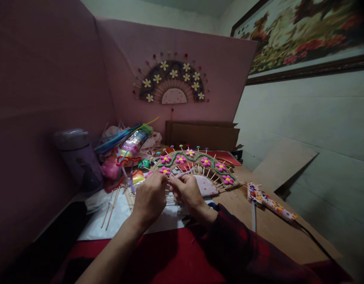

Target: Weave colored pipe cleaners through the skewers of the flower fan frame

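A pale purple pipe cleaner point(183, 174) sticks out from the fingers of my right hand point(189, 193), which is closed in a pinch. My left hand point(151, 197) is closed too, its fingertips meeting the right ones on the same strand; the short part between them is mostly hidden. Just beyond both hands lies a fan of sticks and twine point(196, 157), with pink clay flowers, a wavy green strip and coloured beads on the stick tips. Its dotted half-round base point(205, 185) shows to the right of my right hand.
A glue gun point(271, 203) with its cord lies on cardboard point(244, 225) at the right. Loose sticks point(111, 209) and bagged craft supplies point(134, 142) are at the left, beside a purple thermos point(78, 161). A finished fan point(173, 81) hangs on the pink board behind.
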Motion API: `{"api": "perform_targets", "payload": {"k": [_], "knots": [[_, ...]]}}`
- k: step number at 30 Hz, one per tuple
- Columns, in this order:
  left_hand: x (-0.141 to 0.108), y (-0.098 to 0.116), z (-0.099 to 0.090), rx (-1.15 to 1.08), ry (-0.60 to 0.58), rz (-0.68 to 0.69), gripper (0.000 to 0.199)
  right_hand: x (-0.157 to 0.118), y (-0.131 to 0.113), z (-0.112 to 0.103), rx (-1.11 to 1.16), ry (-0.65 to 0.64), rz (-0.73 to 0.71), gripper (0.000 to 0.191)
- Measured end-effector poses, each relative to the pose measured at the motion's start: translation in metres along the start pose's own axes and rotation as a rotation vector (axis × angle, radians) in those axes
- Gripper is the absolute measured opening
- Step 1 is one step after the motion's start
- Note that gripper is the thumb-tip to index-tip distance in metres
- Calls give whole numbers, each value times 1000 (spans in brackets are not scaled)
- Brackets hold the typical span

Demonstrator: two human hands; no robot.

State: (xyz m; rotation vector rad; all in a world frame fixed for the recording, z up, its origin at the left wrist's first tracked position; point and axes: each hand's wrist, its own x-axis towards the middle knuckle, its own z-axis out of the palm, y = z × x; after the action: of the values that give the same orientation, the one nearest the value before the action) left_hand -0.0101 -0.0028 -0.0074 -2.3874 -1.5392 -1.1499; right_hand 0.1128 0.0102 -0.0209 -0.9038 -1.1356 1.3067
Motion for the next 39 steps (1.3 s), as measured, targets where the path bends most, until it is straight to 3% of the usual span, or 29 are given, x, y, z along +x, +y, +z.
{"api": "perform_targets", "payload": {"k": [2, 4, 9, 11, 15, 19, 22, 24, 27, 29, 31, 34, 39], "knots": [[-1, 1, 1, 185, -20, 75, 16, 1, 4, 0, -64, 16, -20, 32], [-1, 2, 2, 185, -20, 78, 17, 1, 4, 0, -40, 4, 10, 33], [0, 3, 4, -425, 84, -156, 15, -3, -8, 0, 222, -90, 141, 33], [0, 2, 4, -536, 89, -193, 14, -4, -10, 0, 255, -107, 156, 33], [-1, 0, 1, -295, 86, -139, 13, -3, -8, 0, 135, -48, 83, 35], [-2, 1, -1, 98, 53, 26, 15, -1, -2, -1, 51, -43, 28, 35], [-2, 2, 0, 219, 31, 121, 16, -1, 1, 0, 60, -62, 2, 36], [-2, 2, 2, 111, 57, 85, 16, -1, -1, 0, 124, -63, 39, 34], [-1, 4, 4, -331, 139, -123, 12, -3, -7, 0, 296, -90, 124, 28], [0, 6, 4, -605, 147, -254, 12, -4, -11, 0, 367, -116, 144, 27], [1, 7, 5, -703, 124, -305, 14, -5, -13, 0, 368, -124, 143, 27], [1, 5, 5, -570, 112, -244, 12, -5, -13, 1, 278, -101, 117, 30], [-2, 1, 3, -17, 89, -18, 14, -3, -4, 2, 34, -38, -33, 33]]}}
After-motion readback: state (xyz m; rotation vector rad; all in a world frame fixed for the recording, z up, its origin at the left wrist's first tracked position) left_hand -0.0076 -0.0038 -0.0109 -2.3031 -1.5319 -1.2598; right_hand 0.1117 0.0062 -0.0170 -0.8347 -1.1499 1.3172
